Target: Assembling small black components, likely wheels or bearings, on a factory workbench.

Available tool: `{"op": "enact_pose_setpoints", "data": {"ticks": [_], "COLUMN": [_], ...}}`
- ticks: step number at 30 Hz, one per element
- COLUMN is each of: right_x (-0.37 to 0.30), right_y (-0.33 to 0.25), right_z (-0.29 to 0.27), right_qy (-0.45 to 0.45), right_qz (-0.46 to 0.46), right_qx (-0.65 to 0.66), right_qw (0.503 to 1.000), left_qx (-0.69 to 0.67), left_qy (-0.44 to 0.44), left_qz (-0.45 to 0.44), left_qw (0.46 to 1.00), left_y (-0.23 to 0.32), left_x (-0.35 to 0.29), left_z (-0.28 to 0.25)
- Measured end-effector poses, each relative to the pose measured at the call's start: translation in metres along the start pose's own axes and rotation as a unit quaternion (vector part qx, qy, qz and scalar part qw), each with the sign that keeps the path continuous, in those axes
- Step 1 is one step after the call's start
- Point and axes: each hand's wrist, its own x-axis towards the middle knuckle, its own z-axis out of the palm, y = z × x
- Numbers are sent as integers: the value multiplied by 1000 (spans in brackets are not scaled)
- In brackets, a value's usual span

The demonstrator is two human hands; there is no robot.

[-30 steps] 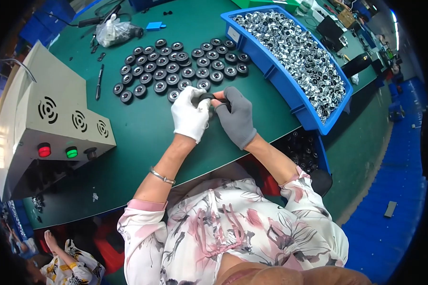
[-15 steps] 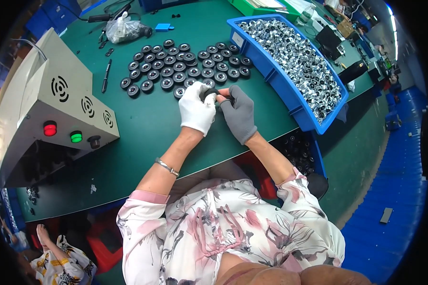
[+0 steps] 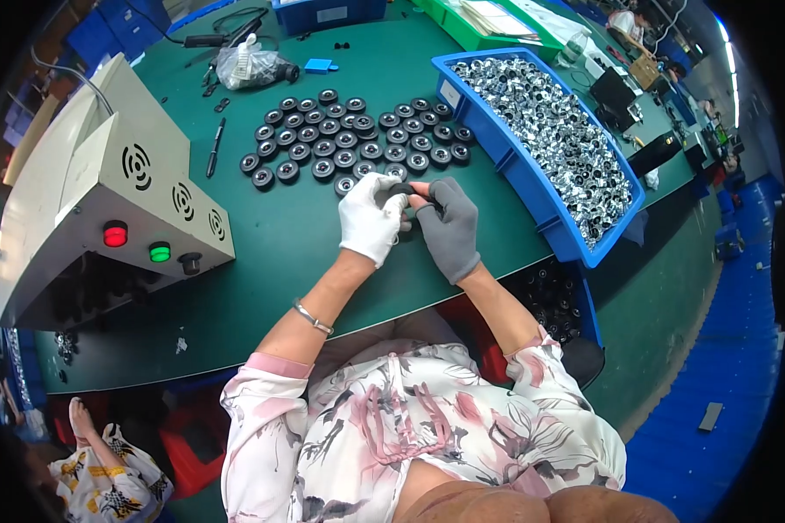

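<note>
Black round part (image 3: 400,190) pinched between white-gloved left hand (image 3: 371,218) and grey-gloved right hand (image 3: 449,228), both grips clamped on it, above green bench (image 3: 279,235). Rows of black rollers (image 3: 349,139) just behind. Blue bin (image 3: 584,253) of shiny metal pieces (image 3: 558,139) to right.

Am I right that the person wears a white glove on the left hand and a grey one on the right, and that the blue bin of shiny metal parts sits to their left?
Not quite: the head view shows the blue bin on their right. The left hand is white-gloved, the right hand grey-gloved.
</note>
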Motion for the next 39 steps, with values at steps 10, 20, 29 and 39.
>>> {"op": "enact_pose_setpoints", "data": {"ticks": [10,20,29,39], "right_x": [1,11,1,3], "right_y": [-5,5,2,-3], "right_z": [-2,-19,-10,-15], "right_qy": [-10,-96,-15,-34], "right_qz": [40,219,112,141], "right_qx": [65,369,224,250], "right_qw": [997,898,968,957], "left_qx": [-21,-175,-267,-253], "left_qy": [-33,-179,-125,-136], "left_qz": [10,16,-46,-24], "left_qw": [999,968,954,958], "left_y": [-3,-1,-3,-7], "left_x": [6,0,-2,-6], "left_z": [-9,-17,-18,-16]}}
